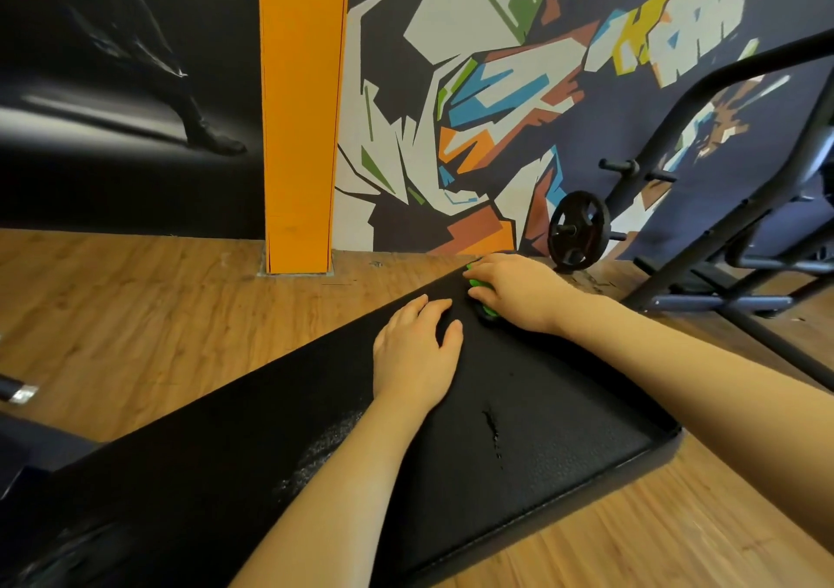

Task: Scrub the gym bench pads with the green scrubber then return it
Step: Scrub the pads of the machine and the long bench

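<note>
A long black gym bench pad [519, 407] runs from the lower left to the upper middle of the head view. Wet streaks and foam show on its surface. My right hand [514, 292] grips the green scrubber [480, 296] at the pad's far end; only small green patches show under the fingers. My left hand [417, 348] lies flat on the pad just left of it, fingers straight and pressing down.
A wood-look floor [135, 316] surrounds the bench. An orange pillar [300, 136] stands behind it. A black weight plate [577, 228] hangs on a black metal rack [704, 208] to the right, in front of a painted wall.
</note>
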Tool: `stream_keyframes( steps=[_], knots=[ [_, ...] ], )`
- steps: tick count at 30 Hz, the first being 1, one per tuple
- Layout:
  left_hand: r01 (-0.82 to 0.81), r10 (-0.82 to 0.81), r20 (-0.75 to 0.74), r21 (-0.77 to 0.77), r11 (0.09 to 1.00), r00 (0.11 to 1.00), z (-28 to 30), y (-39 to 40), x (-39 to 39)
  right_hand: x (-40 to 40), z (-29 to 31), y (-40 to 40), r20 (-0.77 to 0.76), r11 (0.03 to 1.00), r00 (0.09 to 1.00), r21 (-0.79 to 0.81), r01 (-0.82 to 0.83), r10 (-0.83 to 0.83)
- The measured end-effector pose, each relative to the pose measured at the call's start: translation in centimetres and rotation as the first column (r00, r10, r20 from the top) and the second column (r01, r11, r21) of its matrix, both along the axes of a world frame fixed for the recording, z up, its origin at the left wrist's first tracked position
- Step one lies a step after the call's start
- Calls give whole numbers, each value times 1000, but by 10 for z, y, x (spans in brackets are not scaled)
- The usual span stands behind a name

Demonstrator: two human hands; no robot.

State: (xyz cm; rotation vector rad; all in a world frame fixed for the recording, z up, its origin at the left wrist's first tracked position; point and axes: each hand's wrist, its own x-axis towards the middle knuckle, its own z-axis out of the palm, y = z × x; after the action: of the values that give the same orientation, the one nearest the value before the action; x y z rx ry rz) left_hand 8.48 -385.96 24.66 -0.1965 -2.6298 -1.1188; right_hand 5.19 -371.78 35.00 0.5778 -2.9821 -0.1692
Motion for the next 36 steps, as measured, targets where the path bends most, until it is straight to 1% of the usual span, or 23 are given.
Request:
stream_keyframes(
  steps=[5,8,15,17,22,27,33,36],
  knots=[
    [1,-1,2,9,1000,1000,-1,0,0,25,3,18,12,999,999,14,-44,44],
    [0,0,1,6,1000,1000,-1,0,1,14,4,13,15,1000,1000,2,-28,28],
    [0,0,2,19,1000,1000,0,0,0,-27,3,2,-70,997,996,-63,53,-58],
    [-3,3,-3,21,1000,1000,0,1,1,-35,3,-2,-73,994,994,-71,78,-84],
    [-7,7,-4,14,1000,1000,1,0,2,-32,3,-10,-15,997,997,-5,82,-82],
    [-7,7,7,10,1000,1000,1,0,1,-19,-1,-1,-51,997,998,72,38,-34],
    [-8,8,9,6,1000,1000,0,1,0,4,0,9,-52,995,998,97,-21,27],
    [-13,13,8,2,1000,1000,0,1,0,6,0,12,-34,997,999,74,-35,37]
  ],
)
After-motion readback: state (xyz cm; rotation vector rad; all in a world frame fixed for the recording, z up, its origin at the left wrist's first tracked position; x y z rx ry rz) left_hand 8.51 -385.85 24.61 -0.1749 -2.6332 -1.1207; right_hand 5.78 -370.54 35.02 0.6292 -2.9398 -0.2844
